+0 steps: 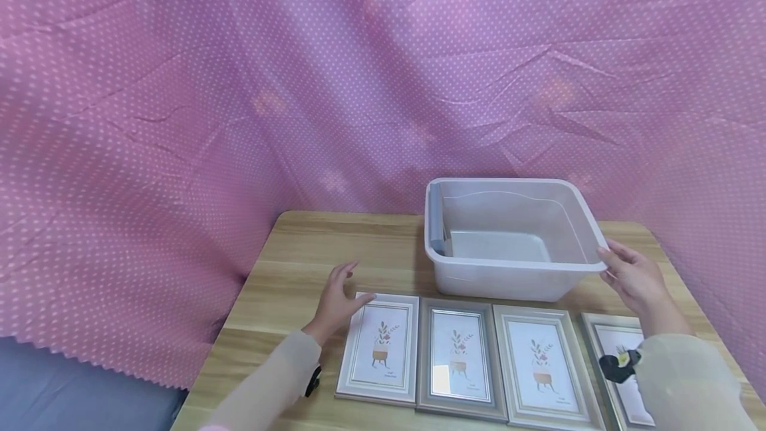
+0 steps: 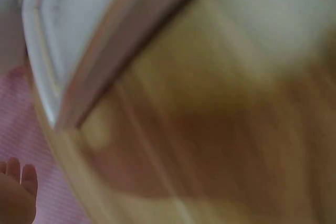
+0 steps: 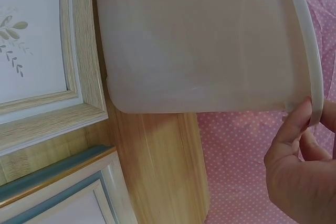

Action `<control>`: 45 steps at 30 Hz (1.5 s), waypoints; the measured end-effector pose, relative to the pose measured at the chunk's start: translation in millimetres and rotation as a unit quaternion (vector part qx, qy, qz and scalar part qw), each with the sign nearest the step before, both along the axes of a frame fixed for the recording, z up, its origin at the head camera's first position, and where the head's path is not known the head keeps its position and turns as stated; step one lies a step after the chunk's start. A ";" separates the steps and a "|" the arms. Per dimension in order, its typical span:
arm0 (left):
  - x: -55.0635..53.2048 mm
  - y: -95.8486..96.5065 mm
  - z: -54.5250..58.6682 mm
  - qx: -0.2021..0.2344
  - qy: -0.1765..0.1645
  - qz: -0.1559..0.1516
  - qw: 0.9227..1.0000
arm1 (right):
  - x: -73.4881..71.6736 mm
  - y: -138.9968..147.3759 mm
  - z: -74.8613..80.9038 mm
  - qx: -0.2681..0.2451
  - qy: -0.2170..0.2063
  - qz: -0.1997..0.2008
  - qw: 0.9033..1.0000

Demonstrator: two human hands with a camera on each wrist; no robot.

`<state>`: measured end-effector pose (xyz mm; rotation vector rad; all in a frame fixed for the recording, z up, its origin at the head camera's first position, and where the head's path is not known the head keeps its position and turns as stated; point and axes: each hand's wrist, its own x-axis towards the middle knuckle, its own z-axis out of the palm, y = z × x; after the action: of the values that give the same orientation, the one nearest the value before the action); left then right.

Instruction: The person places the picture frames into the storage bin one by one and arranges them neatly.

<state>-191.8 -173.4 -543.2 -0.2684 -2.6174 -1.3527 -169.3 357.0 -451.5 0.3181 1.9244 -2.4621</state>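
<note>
Left of centre in the head view, bare table (image 1: 335,238) leaves passage beside the tub (image 1: 497,281), open above except for a grey object (image 1: 437,218) at its left wall. Pink cloth (image 1: 359,85) bars the upper half; the right hand (image 1: 637,281) blocks the tub's near-right corner; picture frames (image 1: 457,358) fill lower centre.

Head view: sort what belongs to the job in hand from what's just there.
Likely part of the job:
plastic tub, rim pinched in the right hand's grip
grey item standing inside it
four picture frames, leftmost nearest the left hand's grip

Likely just surroundings:
wooden table
pink dotted cloth
</note>
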 end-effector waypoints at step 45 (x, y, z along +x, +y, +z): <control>3.7 -29.1 -41.8 -0.059 -0.121 -0.039 0.990 | 0.7 2.6 -0.4 -0.004 -0.009 0.007 1.000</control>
<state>-188.1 -202.5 -585.0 -0.2375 -2.9212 -1.3326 -168.6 359.6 -451.9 0.3246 1.9035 -2.4499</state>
